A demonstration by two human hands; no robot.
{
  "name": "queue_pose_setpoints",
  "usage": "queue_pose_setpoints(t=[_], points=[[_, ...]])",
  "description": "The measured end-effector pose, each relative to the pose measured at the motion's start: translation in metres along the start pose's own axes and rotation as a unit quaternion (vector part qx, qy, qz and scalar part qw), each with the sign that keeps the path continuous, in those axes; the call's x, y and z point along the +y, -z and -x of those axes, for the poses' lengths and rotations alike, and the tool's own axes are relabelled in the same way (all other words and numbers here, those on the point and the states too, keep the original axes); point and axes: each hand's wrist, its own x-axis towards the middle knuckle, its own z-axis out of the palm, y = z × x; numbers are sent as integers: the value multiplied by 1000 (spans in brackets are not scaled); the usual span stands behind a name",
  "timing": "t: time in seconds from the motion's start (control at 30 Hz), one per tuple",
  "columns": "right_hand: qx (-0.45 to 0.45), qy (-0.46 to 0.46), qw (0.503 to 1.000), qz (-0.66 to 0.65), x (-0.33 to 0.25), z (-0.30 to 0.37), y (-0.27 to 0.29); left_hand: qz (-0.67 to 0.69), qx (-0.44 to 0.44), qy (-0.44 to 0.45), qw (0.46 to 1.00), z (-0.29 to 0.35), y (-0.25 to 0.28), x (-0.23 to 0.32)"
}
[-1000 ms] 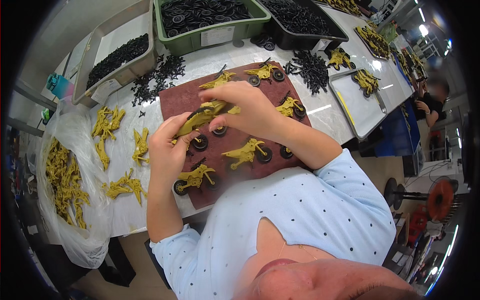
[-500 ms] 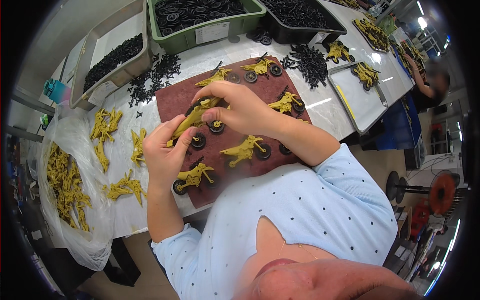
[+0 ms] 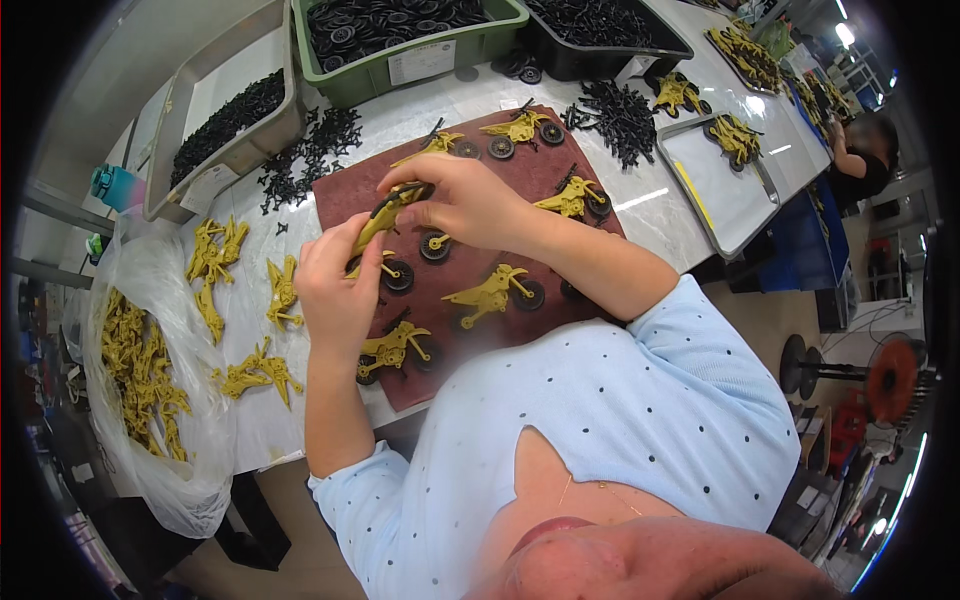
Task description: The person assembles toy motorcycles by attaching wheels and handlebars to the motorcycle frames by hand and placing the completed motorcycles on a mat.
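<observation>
Above a dark red cloth (image 3: 462, 345), both my hands grip one yellow toy motorcycle (image 3: 372, 232) with a black part along its upper edge. My left hand (image 3: 338, 278) pinches its lower end between thumb and fingers. Around the upper end, my right hand (image 3: 462, 198) has its fingers curled and its thumb pressed below. My fingers hide much of the toy. Beneath them on the cloth lie toy motorcycles with black wheels: one yellow toy motorcycle (image 3: 490, 293) nearer me, another (image 3: 572, 198) to the right, and several more around.
A clear plastic bag (image 3: 190, 490) of yellow motorcycle bodies (image 3: 140, 375) lies at left. Along the back stand a grey bin (image 3: 290, 125), a green bin (image 3: 350, 88) of black wheels and a black bin (image 3: 585, 68). Loose black parts (image 3: 615, 122) and a metal tray (image 3: 715, 215) are at right.
The held toy has turned, showing more of its black edge, and my right hand has shifted slightly left. At the far right, another person's arm has drawn lower.
</observation>
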Motion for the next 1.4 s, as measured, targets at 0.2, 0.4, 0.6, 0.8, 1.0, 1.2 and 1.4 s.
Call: queue_pose_setpoints(t=[0.2,0.4,0.6,0.8,1.0,1.2,1.4], points=[[79,152,955,242,1,-3,8,-145,17,-81,986,0,-4,-3],[69,128,952,268,16,-12,-10,-134,-17,-64,989,-3,3,-15],[46,102,994,-15,-21,-32,-3,44,-27,213,976,-6,15,-83],[-144,172,743,-630,-135,24,31,30,-98,285,953,-33,15,-102],[-98,154,704,-687,-123,50,42,-327,-51,187,925,-23,-10,-144],[-63,201,707,-675,-121,73,54,-322,-149,151,923,-23,-13,-150],[-57,230,707,-666,-118,84,64,-292,-161,106,937,-33,-10,-142]])
